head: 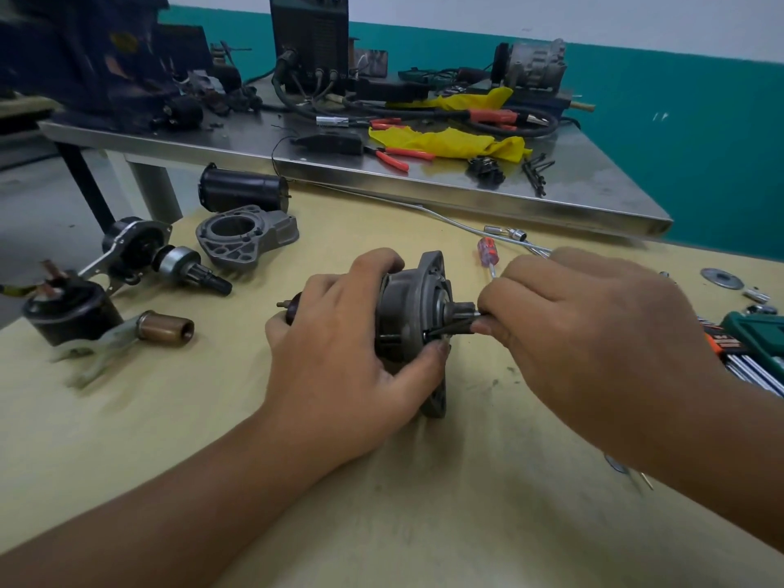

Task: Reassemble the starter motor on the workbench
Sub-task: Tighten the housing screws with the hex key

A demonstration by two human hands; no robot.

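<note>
Your left hand (339,345) wraps its fingers (377,265) over the top of the motor sub-assembly (409,307), thumb curled under at the front flange, so the piece is clamped firmly and stands near the middle of the yellow workbench (424,502). Your right hand (594,333) has its fingers curled tight, pinching a thin dark tool (452,326) whose tip sits at the flange face just beside the central shaft; whether it is a key or a driver you cannot tell from here.

Going by bulk, the cast housing will likely feel heavy and rigid, so keep gripping it around the body rather than by the shaft stub (285,305) poking out at the left end. Metal this greasy may be slippery; your palm contact matters.

To your left lie the spare parts: the black cylindrical casing (242,191), the grey nose housing (246,239), the solenoid (72,311), the pinion drive (191,269) and the small brass-coloured plunger (167,328) with its fork. Behind your right hand rests a red-handled screwdriver (488,252).
</note>
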